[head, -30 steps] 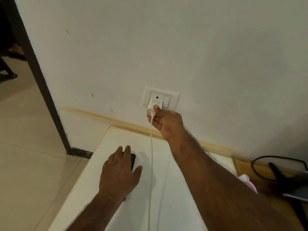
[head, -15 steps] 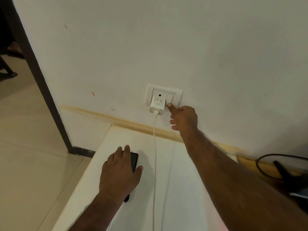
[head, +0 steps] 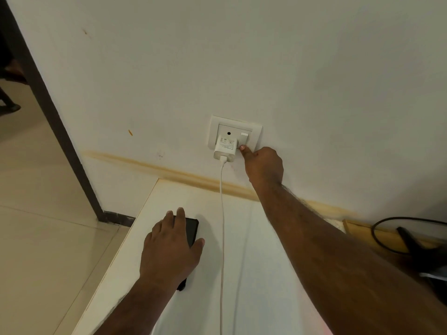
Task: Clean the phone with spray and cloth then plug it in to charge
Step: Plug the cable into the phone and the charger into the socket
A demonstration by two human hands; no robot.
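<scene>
A black phone lies flat on the white table, mostly hidden under my left hand, whose palm and spread fingers rest on it. A white charger sits plugged into the wall socket plate. Its white cable hangs down and runs across the table to the right of the phone. My right hand is curled, with the forefinger tip touching the lower end of the socket's switch. No spray or cloth is in view.
The white wall rises straight behind the table. A dark door frame and tiled floor lie to the left. At the right edge a black cable loops over dark objects on a wooden ledge.
My right hand let go of the charger and shifted right, its forefinger now on the switch. The left hand stayed on the phone.
</scene>
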